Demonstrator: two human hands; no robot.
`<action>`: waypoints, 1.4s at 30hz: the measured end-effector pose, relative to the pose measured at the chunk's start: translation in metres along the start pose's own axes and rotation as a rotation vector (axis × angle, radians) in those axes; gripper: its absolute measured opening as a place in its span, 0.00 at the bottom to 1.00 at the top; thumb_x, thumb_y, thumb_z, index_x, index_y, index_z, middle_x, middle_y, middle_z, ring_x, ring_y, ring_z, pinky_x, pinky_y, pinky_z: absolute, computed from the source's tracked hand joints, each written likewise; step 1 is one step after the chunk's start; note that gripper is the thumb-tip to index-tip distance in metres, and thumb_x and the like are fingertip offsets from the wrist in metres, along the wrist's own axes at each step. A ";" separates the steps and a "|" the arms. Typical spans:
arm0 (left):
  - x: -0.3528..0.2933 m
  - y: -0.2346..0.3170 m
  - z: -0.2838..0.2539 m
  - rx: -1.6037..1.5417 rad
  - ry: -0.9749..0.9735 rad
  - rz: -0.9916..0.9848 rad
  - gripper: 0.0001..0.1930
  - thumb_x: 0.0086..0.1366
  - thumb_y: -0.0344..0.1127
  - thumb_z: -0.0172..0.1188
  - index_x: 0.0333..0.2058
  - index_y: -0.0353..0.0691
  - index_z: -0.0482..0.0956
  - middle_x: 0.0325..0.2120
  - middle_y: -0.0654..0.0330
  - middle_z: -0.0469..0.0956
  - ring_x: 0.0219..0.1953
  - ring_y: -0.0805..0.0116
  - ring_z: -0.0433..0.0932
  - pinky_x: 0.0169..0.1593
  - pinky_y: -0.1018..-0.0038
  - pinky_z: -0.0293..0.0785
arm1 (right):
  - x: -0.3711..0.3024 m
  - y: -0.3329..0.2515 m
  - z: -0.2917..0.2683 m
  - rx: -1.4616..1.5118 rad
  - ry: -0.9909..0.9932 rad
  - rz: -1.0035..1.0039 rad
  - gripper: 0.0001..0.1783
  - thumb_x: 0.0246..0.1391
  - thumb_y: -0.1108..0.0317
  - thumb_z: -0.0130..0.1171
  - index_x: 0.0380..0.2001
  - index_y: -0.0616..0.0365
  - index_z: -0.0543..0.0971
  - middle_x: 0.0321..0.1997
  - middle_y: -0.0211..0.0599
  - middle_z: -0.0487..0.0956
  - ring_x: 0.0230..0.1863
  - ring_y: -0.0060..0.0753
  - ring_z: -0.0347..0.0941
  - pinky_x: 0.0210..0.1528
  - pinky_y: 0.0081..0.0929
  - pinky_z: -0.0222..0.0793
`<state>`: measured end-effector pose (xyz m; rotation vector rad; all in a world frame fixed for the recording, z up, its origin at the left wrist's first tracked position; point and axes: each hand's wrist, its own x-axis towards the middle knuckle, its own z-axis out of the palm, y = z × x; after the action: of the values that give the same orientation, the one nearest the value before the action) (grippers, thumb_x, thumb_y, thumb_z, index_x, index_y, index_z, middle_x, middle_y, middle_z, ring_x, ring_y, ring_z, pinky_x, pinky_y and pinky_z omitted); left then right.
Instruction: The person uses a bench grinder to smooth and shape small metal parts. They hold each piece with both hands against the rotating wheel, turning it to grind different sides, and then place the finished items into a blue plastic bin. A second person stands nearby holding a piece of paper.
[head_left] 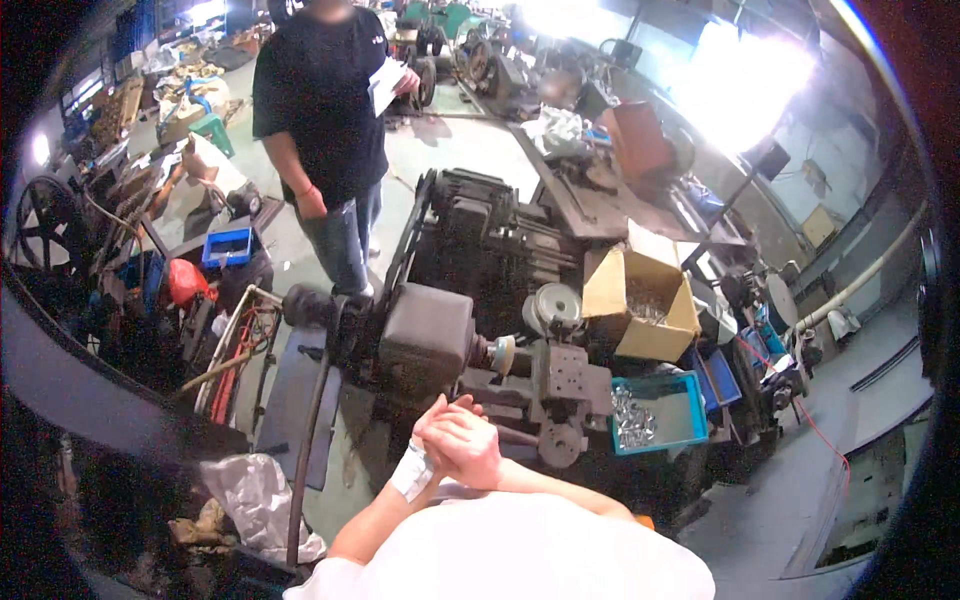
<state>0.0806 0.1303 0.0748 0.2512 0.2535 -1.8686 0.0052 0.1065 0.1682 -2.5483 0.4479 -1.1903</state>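
My two hands are clasped together in front of my white shirt, at the near side of a small dark lathe [430,325]. My right hand [470,452] lies over my left hand [432,425], its fingers wrapped around it. The left hand's fingers are closed against the right and partly hidden. A white band [411,472] circles my left wrist. No tool or part shows in either hand. Just beyond them are the lathe's chuck [502,354] and its dark tool carriage [572,385].
To the right stand a teal bin [685,425] with shiny metal parts and an open cardboard box [640,325] of small parts. A person [320,110] in a black shirt stands beyond the lathe, holding papers [385,85]. A long bar [310,450] and crumpled plastic [250,500] are at left.
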 end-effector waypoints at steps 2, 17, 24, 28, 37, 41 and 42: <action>0.002 -0.003 -0.014 0.070 0.043 0.100 0.19 0.60 0.48 0.44 0.34 0.36 0.72 0.29 0.56 0.73 0.34 0.65 0.72 0.36 0.71 0.70 | -0.004 0.000 0.002 0.043 0.044 0.006 0.20 0.25 0.70 0.59 0.31 0.61 0.75 0.27 0.38 0.75 0.32 0.38 0.72 0.37 0.29 0.69; -0.009 0.006 0.028 0.039 0.242 -0.216 0.11 0.56 0.36 0.53 0.32 0.34 0.73 0.37 0.45 0.72 0.35 0.56 0.74 0.26 0.71 0.76 | 0.030 0.016 -0.083 0.962 0.610 0.569 0.11 0.48 0.72 0.52 0.37 0.65 0.72 0.33 0.44 0.75 0.33 0.37 0.73 0.29 0.25 0.71; 0.013 0.006 -0.006 0.199 0.165 -0.298 0.06 0.56 0.36 0.54 0.31 0.42 0.71 0.22 0.63 0.70 0.15 0.78 0.58 0.14 0.84 0.52 | -0.053 0.067 -0.055 0.731 0.439 1.308 0.06 0.44 0.76 0.55 0.29 0.64 0.76 0.22 0.31 0.74 0.19 0.18 0.66 0.22 0.12 0.63; 0.023 0.005 0.008 0.440 0.228 -0.148 0.10 0.57 0.41 0.53 0.32 0.41 0.70 0.20 0.65 0.68 0.17 0.76 0.63 0.15 0.83 0.57 | -0.063 0.088 -0.044 0.817 0.507 1.339 0.07 0.44 0.75 0.56 0.30 0.63 0.76 0.22 0.30 0.74 0.19 0.17 0.67 0.22 0.12 0.62; 0.045 -0.007 0.008 0.244 0.311 -0.181 0.12 0.59 0.44 0.49 0.31 0.42 0.73 0.21 0.64 0.69 0.20 0.72 0.66 0.16 0.81 0.63 | -0.073 0.115 -0.044 0.851 0.483 1.286 0.08 0.44 0.75 0.56 0.30 0.65 0.77 0.23 0.31 0.75 0.20 0.16 0.68 0.23 0.13 0.63; 0.055 -0.010 -0.008 0.251 0.291 -0.228 0.10 0.60 0.42 0.47 0.31 0.43 0.71 0.18 0.65 0.68 0.18 0.74 0.63 0.15 0.81 0.58 | -0.081 0.120 -0.052 0.835 0.460 1.337 0.08 0.44 0.75 0.55 0.31 0.65 0.76 0.22 0.31 0.74 0.20 0.18 0.68 0.23 0.14 0.64; 0.056 -0.012 -0.009 0.226 0.282 -0.225 0.10 0.61 0.41 0.47 0.32 0.41 0.70 0.18 0.64 0.69 0.17 0.74 0.63 0.16 0.80 0.58 | -0.082 0.122 -0.054 0.849 0.462 1.345 0.08 0.44 0.75 0.55 0.31 0.65 0.76 0.22 0.31 0.74 0.20 0.18 0.68 0.23 0.15 0.64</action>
<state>0.0528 0.0853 0.0504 0.6667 0.2713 -2.0849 -0.1059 0.0215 0.0978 -0.8309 1.1565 -0.9837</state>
